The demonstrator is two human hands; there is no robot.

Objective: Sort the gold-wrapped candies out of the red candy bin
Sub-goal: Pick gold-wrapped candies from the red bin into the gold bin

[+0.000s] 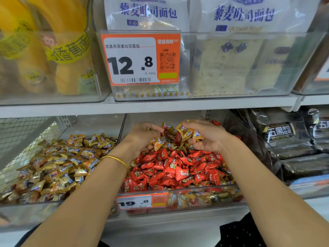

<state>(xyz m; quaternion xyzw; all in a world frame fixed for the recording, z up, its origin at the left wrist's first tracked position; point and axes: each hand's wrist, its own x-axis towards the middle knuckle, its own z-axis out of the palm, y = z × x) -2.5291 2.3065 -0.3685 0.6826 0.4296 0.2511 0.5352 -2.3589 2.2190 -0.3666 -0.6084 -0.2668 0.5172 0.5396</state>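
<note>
At the back of the red candy bin (178,190) on the lower shelf (160,229), I see both hands working a drift of gold-wrapped candies (185,132) that lies over the red candies (170,168). My view has the left hand (142,136), a gold bangle (115,160) at its wrist, with fingers curled down over a few gold pieces. The right hand (208,139), palm turned up, has fingers and thumb closed round a cluster of them. Red wrappers fill the bin from its middle to the front rim. More gold ones show through the clear front wall beside the 19.8 price tag (140,202). Just left, the neighbouring bin (35,211) holds a heap of gold sweets (58,163). Room is slim: the upper shelf board (160,106) hangs close above the hands. On it stand clear bins of bread packs (227,65) behind a 12.8 price tag (140,58). Dark packets (284,139) at the lower shelf's right end are cut off by the frame. I cannot tell what lies under the left palm.
</note>
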